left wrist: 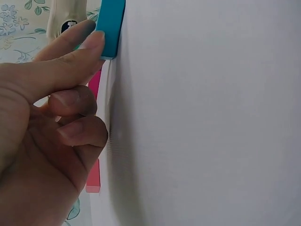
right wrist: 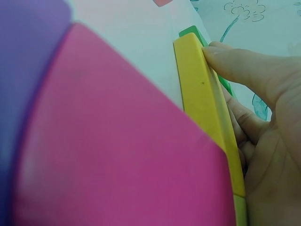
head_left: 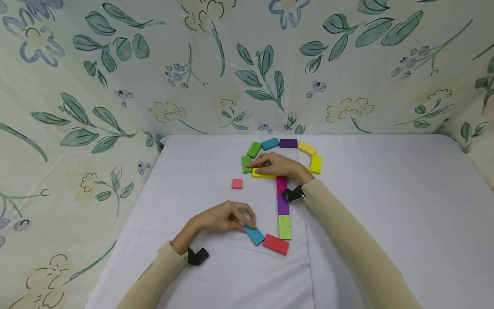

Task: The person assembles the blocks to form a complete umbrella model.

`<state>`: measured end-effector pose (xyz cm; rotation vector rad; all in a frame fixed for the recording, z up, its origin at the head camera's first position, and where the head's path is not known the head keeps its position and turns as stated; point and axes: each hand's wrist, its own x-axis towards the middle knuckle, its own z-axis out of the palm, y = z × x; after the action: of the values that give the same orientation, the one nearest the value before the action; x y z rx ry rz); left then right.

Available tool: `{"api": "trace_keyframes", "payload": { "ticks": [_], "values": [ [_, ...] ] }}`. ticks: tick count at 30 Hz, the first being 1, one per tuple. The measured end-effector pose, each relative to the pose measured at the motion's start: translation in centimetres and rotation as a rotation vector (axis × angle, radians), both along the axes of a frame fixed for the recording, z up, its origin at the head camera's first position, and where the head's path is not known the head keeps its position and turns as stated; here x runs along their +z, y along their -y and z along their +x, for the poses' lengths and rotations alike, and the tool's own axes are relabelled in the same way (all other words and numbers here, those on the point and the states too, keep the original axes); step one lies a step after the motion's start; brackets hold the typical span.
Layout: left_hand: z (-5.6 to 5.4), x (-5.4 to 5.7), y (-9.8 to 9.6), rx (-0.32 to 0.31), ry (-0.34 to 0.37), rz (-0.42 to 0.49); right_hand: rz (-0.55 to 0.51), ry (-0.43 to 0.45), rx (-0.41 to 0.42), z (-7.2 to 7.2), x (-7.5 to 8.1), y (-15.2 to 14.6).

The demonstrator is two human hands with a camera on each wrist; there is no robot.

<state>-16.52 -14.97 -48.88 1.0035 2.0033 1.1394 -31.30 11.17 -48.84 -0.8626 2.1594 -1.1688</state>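
Observation:
My left hand [head_left: 225, 216] pinches a blue block [head_left: 254, 235] between thumb and fingertips at its upper left end. That blue block [left wrist: 111, 29] lies at a slant, its lower end close to a red block [head_left: 275, 244]. My right hand [head_left: 279, 165] reaches over the ring of blocks with fingers extended. Its thumb touches the far edge of a long yellow block [right wrist: 200, 80], and a fingertip rests on a green block [head_left: 245, 164] at that block's left end. The yellow block [head_left: 264, 175] is partly hidden under the right hand.
Below the yellow block run a magenta block [head_left: 281, 184], a purple block [head_left: 283, 205] and a lime block [head_left: 284, 227]. Green, blue, dark purple [head_left: 288, 143] and yellow blocks curve above. A small pink block [head_left: 237, 184] lies apart on the white tablecloth [head_left: 370, 206].

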Motion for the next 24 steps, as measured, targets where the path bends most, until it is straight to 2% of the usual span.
{"api": "trace_keyframes", "payload": {
  "ticks": [12, 24],
  "values": [
    [-0.02, -0.05, -0.19, -0.011, 0.008, 0.006, -0.013, 0.025, -0.006, 0.08, 0.03, 0.04],
    [-0.05, 0.06, -0.21, 0.024, 0.013, -0.005, -0.01, 0.023, -0.009, 0.02, -0.06, 0.07]
  ]
}}
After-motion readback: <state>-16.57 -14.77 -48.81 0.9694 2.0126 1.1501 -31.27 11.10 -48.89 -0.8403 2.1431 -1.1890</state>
